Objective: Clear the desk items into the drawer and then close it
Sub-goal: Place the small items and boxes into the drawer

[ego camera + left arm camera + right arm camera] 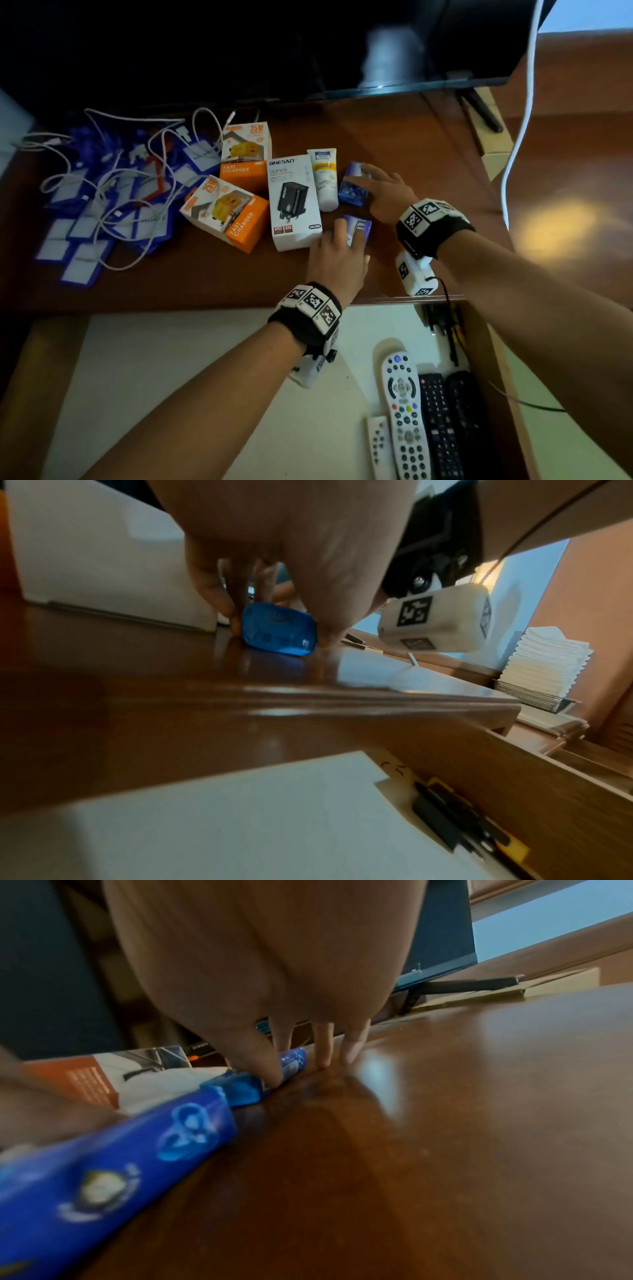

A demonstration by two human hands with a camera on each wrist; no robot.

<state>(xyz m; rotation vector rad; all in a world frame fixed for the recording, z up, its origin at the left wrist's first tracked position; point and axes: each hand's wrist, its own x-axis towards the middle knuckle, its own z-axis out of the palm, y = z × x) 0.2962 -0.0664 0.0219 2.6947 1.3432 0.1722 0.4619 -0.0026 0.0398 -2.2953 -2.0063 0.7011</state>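
two hands on desk (411,144): left hand (337,255) pinches near blue pack (359,228), right hand (385,192) grips far blue pack (352,185).

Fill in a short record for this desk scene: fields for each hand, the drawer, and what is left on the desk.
left hand: grips near blue pack
right hand: grips far blue pack
drawer: open, holds remotes
desk: two orange boxes, white box, tube, cables, blue badge holders
task stage: both packs on desk, not yet lifted
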